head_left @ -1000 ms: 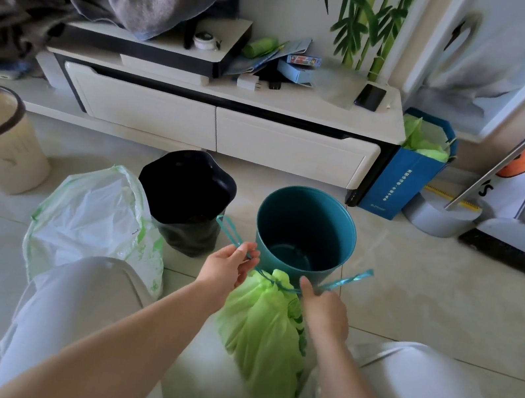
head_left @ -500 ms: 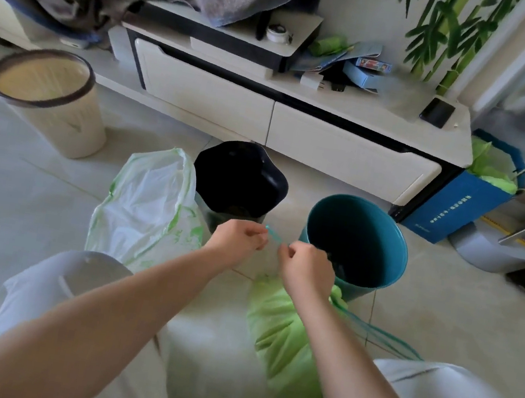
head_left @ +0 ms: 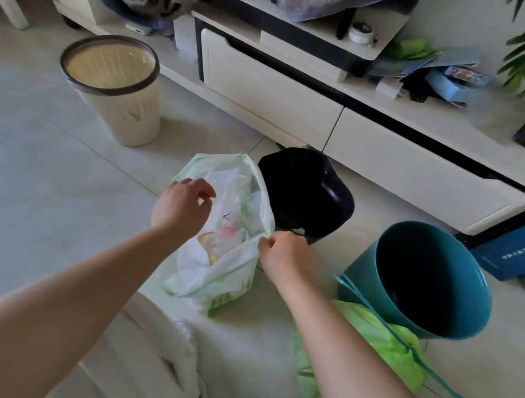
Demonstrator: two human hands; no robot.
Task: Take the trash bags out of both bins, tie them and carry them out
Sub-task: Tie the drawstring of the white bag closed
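— From the head view, how far along is the job?

— Partway, by the look of it. The teal bin [head_left: 421, 277] and the black bin [head_left: 306, 196] both stand bare, so both bags seem to be out. The green bag [head_left: 364, 351] lies on the floor near the teal bin, its neck gathered by a teal drawstring [head_left: 403, 344], so it looks tied. The white bag [head_left: 223, 237] sits left of the black bin, mouth wide open. Tying it and carrying both out remain.

— And the fingers?

— The right hand [head_left: 283, 254] pinches the white bag's right rim. The left hand [head_left: 183, 206] is at the left rim, fingers loosely curled; whether it grips cannot be told.
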